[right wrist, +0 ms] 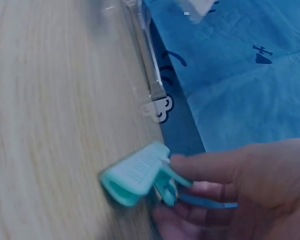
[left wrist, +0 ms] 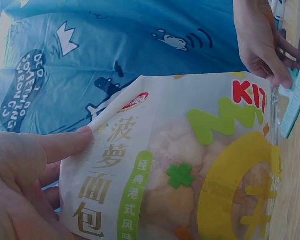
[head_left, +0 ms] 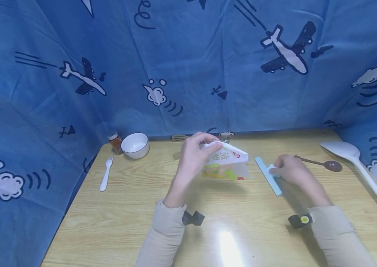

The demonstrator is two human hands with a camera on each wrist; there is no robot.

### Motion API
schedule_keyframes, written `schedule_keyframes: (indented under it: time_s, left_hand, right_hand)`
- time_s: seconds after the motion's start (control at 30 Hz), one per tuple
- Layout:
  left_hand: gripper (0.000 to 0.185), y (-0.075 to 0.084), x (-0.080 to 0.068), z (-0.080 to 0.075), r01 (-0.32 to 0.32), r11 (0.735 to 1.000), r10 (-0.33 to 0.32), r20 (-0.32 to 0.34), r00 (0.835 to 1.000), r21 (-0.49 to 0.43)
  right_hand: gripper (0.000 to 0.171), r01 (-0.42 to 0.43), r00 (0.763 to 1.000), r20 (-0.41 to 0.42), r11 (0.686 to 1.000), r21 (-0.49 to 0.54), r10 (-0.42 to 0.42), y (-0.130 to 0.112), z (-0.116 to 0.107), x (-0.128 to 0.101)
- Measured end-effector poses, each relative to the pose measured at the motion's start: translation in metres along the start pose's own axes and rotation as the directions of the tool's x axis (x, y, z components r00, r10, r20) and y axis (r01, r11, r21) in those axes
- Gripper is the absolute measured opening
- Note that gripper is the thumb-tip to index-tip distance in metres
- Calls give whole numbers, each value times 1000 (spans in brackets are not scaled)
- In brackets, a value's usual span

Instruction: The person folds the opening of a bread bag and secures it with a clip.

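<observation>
My left hand [head_left: 193,155] pinches the top edge of a bread bag [left wrist: 175,165], thumb on the printed front and fingers behind. The bag is white at its top, with a clear part that shows pale pieces inside. It hangs above the table. To the right, my right hand [head_left: 292,168] holds a light teal sealing clip [right wrist: 140,172] by its handle, between thumb and fingers. The clip's long bar [head_left: 268,176] points toward the bag, a short gap apart from it. In the right wrist view the clip is slightly blurred.
On the wooden table [head_left: 125,222] at left are a white fork [head_left: 106,174], a white bowl [head_left: 135,145] and a spice jar [head_left: 115,144]. Metal tongs [right wrist: 145,50] lie behind the bag. A brown spoon [head_left: 332,165] and a large white ladle [head_left: 345,150] lie at right. Blue curtain surrounds the table.
</observation>
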State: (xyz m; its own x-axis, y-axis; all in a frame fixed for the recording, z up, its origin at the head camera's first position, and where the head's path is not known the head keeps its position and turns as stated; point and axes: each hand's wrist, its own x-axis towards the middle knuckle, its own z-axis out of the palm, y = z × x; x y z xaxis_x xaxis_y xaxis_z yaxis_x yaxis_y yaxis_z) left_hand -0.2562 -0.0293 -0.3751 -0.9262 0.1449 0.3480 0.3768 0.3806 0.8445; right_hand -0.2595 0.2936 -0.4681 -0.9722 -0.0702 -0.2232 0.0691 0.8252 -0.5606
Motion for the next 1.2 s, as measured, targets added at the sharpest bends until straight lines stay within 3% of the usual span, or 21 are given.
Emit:
schedule_keyframes:
  time_s: [0.1, 0.2, 0.37, 0.6, 0.77, 0.9, 1.2]
  left_hand:
    - [14, 0, 0, 0, -6, 1000, 6, -3, 1000, 0]
    - [14, 0, 0, 0, -8, 1000, 8, -5, 1000, -4]
    - [14, 0, 0, 0, -5, 1000, 5, -5, 1000, -12]
    - [14, 0, 0, 2, 0, 1000, 0, 1, 1000, -3]
    - [14, 0, 1, 1, 1, 1000, -1, 6, 1000, 3]
    - [14, 1, 1, 1, 1, 1000, -1, 8, 1000, 12]
    - [12, 0, 0, 1, 4, 1000, -4, 11, 1000, 9]
  right_hand:
    - [40, 13, 999, 46, 990, 141, -19, -1, 1, 0]
    - [56, 5, 994, 102, 973, 231, -29, -1, -1, 0]
    - [65, 7, 992, 124, 971, 240, -38, -3, -6, -2]
    - [55, 77, 997, -31, 950, 302, -70, -13, -16, -8]
    - [49, 175, 982, -130, 931, 319, -139, -25, -24, -15]
    - [47, 199, 971, -194, 926, 322, -142, -37, -29, -21]
    - [32, 305, 905, -355, 939, 156, -235, -59, -35, -40]
